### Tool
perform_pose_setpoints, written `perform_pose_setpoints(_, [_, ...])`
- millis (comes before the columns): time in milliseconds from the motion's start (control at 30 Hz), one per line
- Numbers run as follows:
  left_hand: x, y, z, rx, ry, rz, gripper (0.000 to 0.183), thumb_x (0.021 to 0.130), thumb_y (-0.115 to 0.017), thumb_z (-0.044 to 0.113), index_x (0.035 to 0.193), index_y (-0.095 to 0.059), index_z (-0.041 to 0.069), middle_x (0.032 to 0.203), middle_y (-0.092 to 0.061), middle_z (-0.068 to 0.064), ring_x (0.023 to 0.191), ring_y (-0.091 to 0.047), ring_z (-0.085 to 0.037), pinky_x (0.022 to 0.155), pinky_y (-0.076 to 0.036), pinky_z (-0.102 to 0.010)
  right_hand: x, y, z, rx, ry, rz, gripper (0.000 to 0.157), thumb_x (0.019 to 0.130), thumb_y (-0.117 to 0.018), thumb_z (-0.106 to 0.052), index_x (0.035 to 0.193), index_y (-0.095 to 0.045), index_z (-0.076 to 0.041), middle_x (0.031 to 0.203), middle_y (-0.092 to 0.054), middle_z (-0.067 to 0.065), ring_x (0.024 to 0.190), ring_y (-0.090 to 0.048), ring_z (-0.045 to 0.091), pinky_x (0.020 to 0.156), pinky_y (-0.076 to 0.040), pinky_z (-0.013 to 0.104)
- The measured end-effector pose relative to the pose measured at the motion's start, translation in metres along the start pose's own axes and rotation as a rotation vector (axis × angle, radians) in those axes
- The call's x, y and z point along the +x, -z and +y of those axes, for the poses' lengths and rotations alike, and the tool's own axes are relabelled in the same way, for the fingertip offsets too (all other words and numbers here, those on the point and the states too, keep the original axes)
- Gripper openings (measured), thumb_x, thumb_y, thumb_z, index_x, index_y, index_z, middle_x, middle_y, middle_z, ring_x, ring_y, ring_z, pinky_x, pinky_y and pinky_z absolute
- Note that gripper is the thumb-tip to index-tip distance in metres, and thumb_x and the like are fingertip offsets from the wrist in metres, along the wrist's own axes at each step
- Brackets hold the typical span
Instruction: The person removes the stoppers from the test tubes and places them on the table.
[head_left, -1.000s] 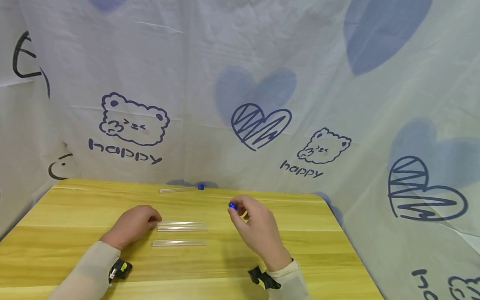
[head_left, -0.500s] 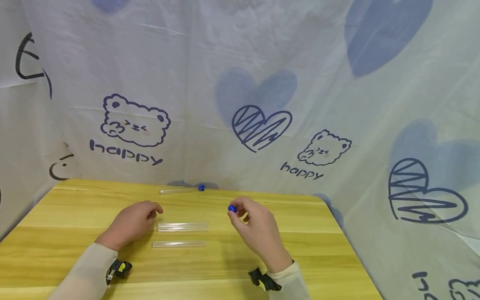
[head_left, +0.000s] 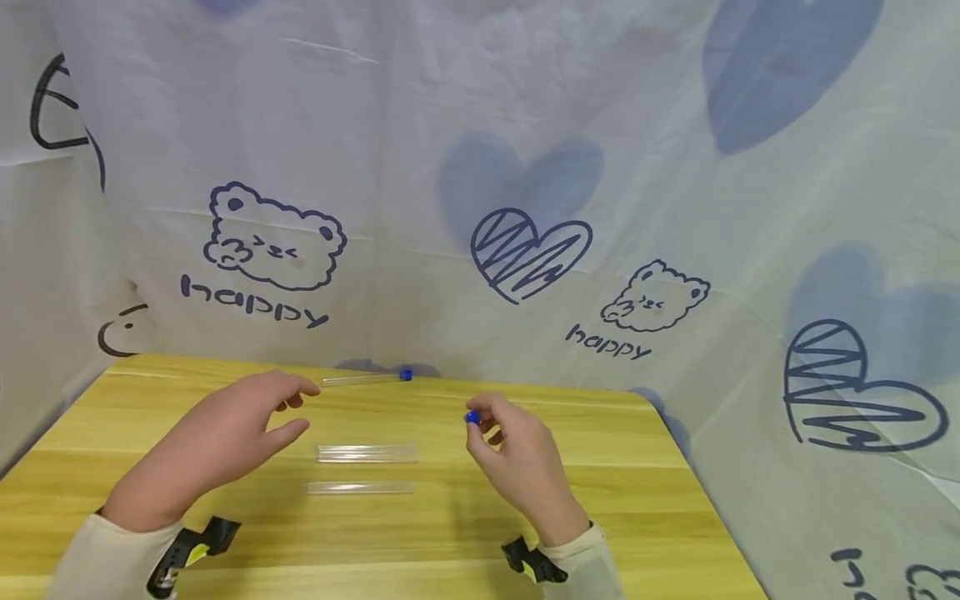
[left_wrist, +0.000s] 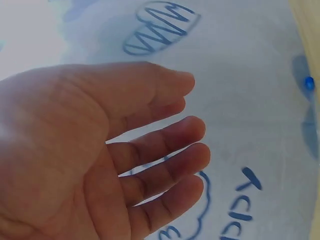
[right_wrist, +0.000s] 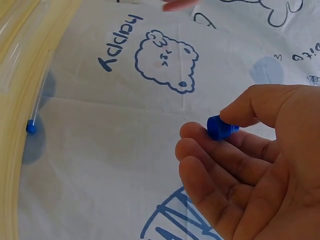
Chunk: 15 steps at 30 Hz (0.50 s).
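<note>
1. Pinching a small blue cap (head_left: 472, 417) with thumb and fingertips, my right hand (head_left: 525, 462) holds it right of the middle of the table (head_left: 637, 517); the grip is parted only as far as the cap's own width.
2. Seen from the right wrist, the remaining fingers of that hand are loosely bent, and much of the cap's side shows beyond my thumb tip.
3. My left hand (head_left: 225, 437) is slack and holds nothing, its thumb spread well away from gently bent fingers.
4. From the head view, those fingertips appear just beside the bare end of a blue-capped tube (head_left: 363, 380), which lies along the table's far edge.
5. Clear tubing (head_left: 367, 454) lies between and nearer than my hands' fingertips; whether it is one tube or two side by side, I cannot tell.
6. Nearest me, a single clear tube (head_left: 360, 488) lies roughly parallel to it, apart.
7. Behind the table hangs a pale cloth (head_left: 420, 100) printed with hearts and bears.
</note>
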<state>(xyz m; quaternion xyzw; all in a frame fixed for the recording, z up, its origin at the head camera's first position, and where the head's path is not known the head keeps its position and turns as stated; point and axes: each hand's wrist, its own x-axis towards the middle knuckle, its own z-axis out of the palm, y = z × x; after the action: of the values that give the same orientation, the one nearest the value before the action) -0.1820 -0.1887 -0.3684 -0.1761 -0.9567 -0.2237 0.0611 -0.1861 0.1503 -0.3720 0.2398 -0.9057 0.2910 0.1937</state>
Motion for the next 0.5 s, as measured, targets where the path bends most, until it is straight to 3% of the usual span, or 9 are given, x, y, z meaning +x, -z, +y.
perform_pose_setpoints(167, [-0.0042, 0.0044, 0.0096, 0.01, -0.012, -0.006, 0.038, 0.095, -0.076, 0.02, 0.13, -0.067, 0.012, 0.116, -0.07, -0.002, 0.106, -0.067, -0.026, 0.088, -0.056, -0.052, -0.0022, -0.0005, 0.0016, -0.007, -0.014, -0.006, 0.021, 0.097, -0.07, -0.013, 0.118, -0.07, -0.01, 0.094, -0.072, -0.006, 0.083, -0.066, 0.006, 0.072, -0.06, 0.027])
perform_pose_setpoints(500, [-0.0038, 0.0049, 0.0113, -0.001, 0.009, -0.032, 0.031, 0.095, -0.075, 0.022, 0.124, -0.069, 0.012, 0.113, -0.071, -0.002, 0.104, -0.067, -0.025, 0.089, -0.056, -0.052, -0.0016, 0.0014, 0.0038, -0.028, 0.008, -0.013, 0.015, 0.098, -0.07, -0.013, 0.112, -0.073, -0.014, 0.098, -0.074, -0.006, 0.086, -0.067, 0.006, 0.072, -0.06, 0.027])
